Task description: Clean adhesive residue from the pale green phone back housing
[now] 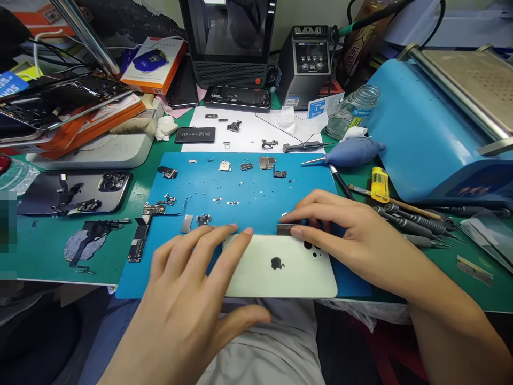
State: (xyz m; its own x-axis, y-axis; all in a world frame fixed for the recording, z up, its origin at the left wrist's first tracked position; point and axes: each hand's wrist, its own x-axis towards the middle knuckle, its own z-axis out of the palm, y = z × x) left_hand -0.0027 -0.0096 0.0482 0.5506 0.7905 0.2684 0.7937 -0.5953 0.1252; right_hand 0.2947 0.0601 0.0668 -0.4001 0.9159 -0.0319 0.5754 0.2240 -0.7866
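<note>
Right at the near edge of the blue rectangular mat (pixel 168 190), the glossy, pale mint-white phone (pixel 256 272) is lying back up, crosswise to the person, probably so its far long edge is facing the fingers' working side. The right hand (pixel 356 230) is pinching a small, dark grey, flat rectangular piece (pixel 284 229) between thumb and forefinger at that edge, seemingly for fine control. The left hand (pixel 184 283) is holding its fingers wide over the phone's left end, perhaps to steady it; whether they're pressing, I can't tell. The back is looking clean, showing a dark apple logo and round lens spots. Farther out, tiny silvery metal parts (pixel 225 166) are sitting spaced apart, presumably against mixing.
</note>
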